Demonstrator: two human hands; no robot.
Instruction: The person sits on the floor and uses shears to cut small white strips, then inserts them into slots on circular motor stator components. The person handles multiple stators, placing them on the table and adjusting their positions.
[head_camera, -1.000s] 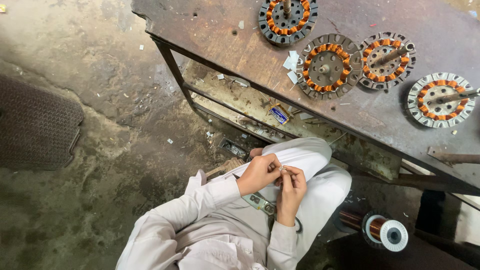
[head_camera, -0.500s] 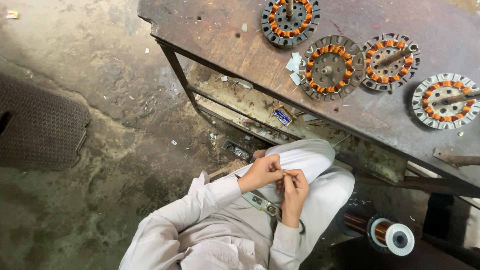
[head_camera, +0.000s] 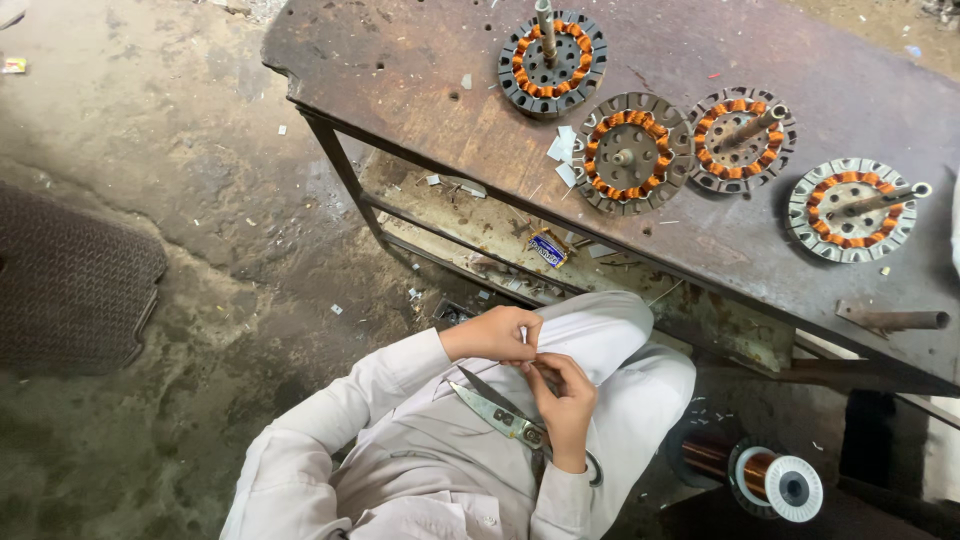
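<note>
1. Our left hand (head_camera: 495, 335) and right hand (head_camera: 562, 392) meet over our lap, fingertips pinched together on something too small to make out, perhaps a scrap of paper or wire; both hands are curled closed around that pinch.
2. A pair of metal scissors (head_camera: 500, 408) lies on our lap just beneath the hands, blades pointing up and left toward the left wrist, handle end tucked under the right hand. Its long axis runs diagonally, and the right hand is the nearer one.
3. Beyond the hands stands the worktop (head_camera: 400, 90), a rusty brown metal surface on a thin frame, with a cluttered lower shelf (head_camera: 480, 225) between it and our knees.
4. On the worktop, well apart from the hands, sit four round slotted stators wound with orange-copper coil: one far ahead (head_camera: 552, 62), one nearest the hands (head_camera: 630, 152), and two further right (head_camera: 742, 138) (head_camera: 852, 208), most with a steel shaft sticking up.
5. To the right of the right hand, down on the floor, lies a spool of copper wire (head_camera: 765, 478) with white flanges.
</note>
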